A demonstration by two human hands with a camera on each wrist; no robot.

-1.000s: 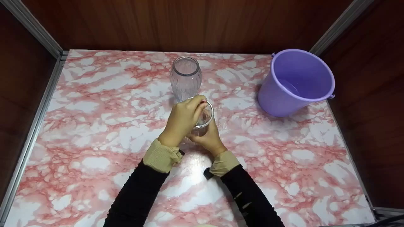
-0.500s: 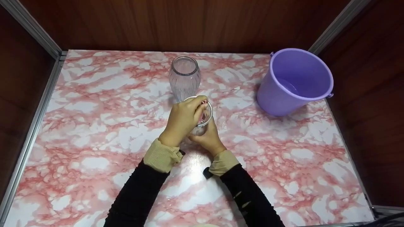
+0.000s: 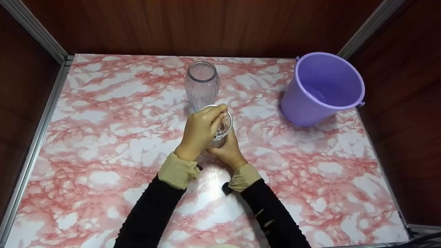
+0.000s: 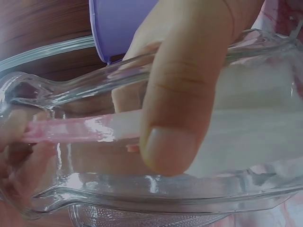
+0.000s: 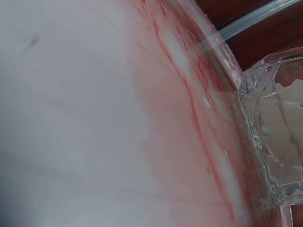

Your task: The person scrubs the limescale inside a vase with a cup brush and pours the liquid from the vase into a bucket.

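Observation:
Upright in my hands is a clear glass vase (image 3: pixel 225 127) with a thick rim. My right hand (image 3: pixel 227 150) grips its body from the right; its thumb lies across the glass in the left wrist view. Over the mouth, my left hand (image 3: pixel 200 132) pinches a pink handle (image 4: pixel 71 130) that runs down inside the vase. A broad whitish part lies beyond the thumb, blurred by the glass, so the tool's kind is unclear. The right wrist view catches the vase's faceted base (image 5: pixel 279 127) at its edge. Just behind stands a second ribbed glass vase (image 3: pixel 202 91).
A purple bucket (image 3: pixel 299 108) stands at the back right of the red-and-white marbled table (image 3: pixel 103 177). Dark wood-like panels (image 3: pixel 206 27) with metal rails enclose the back and sides. Small wet-looking marks (image 3: pixel 243 132) show right of the held vase.
Both hands keep their hold on vase and handle. The left wrist has shifted very slightly, and less pink shows in the vase's mouth than half a second ago.

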